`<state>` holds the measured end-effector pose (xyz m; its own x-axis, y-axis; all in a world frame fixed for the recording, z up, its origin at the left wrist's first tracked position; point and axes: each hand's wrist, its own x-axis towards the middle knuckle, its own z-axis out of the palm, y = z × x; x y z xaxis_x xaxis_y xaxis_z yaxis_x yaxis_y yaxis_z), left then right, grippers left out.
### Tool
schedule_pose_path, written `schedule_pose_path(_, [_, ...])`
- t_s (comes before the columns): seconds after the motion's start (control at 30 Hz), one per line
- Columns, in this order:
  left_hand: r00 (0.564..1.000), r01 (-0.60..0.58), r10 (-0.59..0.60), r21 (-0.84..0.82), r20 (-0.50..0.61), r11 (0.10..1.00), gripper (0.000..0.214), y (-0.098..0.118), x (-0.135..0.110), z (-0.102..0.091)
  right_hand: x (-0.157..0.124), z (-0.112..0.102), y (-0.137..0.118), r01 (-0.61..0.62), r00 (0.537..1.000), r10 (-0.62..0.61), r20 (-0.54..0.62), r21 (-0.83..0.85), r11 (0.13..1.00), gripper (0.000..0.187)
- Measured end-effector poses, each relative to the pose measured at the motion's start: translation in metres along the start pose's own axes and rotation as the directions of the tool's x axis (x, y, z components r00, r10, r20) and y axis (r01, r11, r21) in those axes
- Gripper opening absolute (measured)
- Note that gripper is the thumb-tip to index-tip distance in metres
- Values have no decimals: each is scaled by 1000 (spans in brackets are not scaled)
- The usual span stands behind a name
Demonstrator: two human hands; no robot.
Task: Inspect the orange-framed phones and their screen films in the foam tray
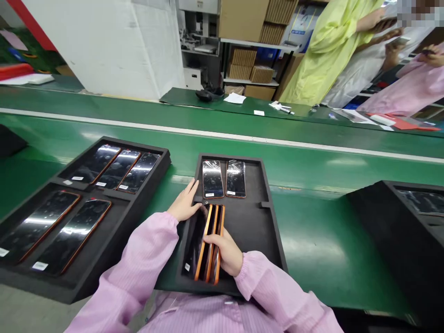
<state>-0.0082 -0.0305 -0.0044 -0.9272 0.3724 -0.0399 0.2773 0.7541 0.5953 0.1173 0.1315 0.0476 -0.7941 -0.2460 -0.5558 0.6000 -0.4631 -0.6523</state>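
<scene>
My right hand (227,252) is closed around several smartphones (210,249), tilted on edge with their orange sides up, over the near half of the middle black foam tray (274,231). To their left shows a dark glossy screen (193,240) with a small white label; I cannot tell whether it lies separately in the tray. My left hand (185,202) rests at the tray's left rim, fingers stretched out and thumb near the top of the held phones. In the far compartment two phones, a left one (212,178) and a right one (236,178), lie screen up.
Another black foam tray (114,196) with several phones lies to the left. At the right stands a black foam stack (381,222) with a phone on top. A green conveyor (312,162) runs across. Beyond it are papers (235,98), shelved boxes and people in coats (333,41).
</scene>
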Motion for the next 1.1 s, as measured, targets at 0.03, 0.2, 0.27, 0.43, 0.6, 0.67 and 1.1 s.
schedule_pose_path(0.03, [1000, -11, 11, -5, -4, 1000, 86, -4, 5, -2, 4, 5, 3, 8, 1000, -8, -11, 4, 1000, 57])
schedule_pose_path(0.2, [999, -35, 34, -61, -30, 998, 80, -15, 16, -6, 10, 3, -10, 133, 989, -139, -45, -118, 984, 52])
schedule_pose_path(0.27, [999, -26, 22, -82, -45, 996, 76, -17, 16, -5, 6, -10, -25, 178, 980, -192, -55, -203, 963, 57])
schedule_pose_path(0.43, [998, -32, 25, -121, -64, 992, 73, -18, 14, -2, -11, -48, -56, 114, 963, -190, -191, -351, 929, 53])
schedule_pose_path(0.6, [996, -50, 39, -138, -80, 989, 73, -20, 16, -1, -14, -60, -51, 21, 969, -89, -232, -281, 959, 38])
schedule_pose_path(0.67, [996, -54, 42, -141, -83, 988, 73, -21, 16, -1, -14, -59, -45, 4, 973, -70, -220, -288, 958, 39])
schedule_pose_path(1.1, [996, -32, 20, -144, -82, 989, 72, -19, 13, -3, -34, -89, -59, 68, 937, -304, -171, -765, 640, 33])
